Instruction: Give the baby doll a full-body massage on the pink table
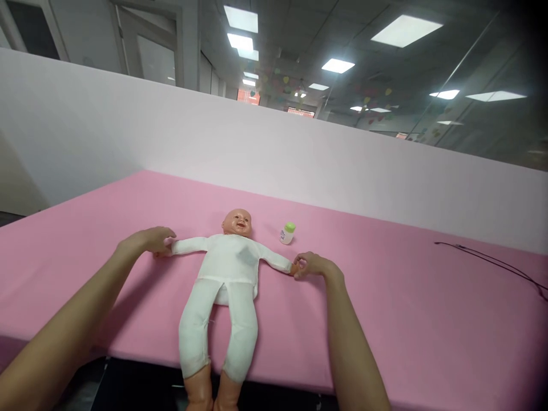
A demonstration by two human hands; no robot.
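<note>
Pink tabletop holds the doll between left grip and right grip.

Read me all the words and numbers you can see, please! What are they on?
Small bottle with the green lid: dark print on its side, too small and blurred to read.
Doll: no words that I can see, just a greyish patch on its white top.
Nothing else readable.

Showed a long, slender, smooth bare left forearm and a similarly shaped bare right forearm, tapering toward narrow wrists. Ended in a bare, slim-fingered left hand and a bare, slim-fingered right hand.
</note>
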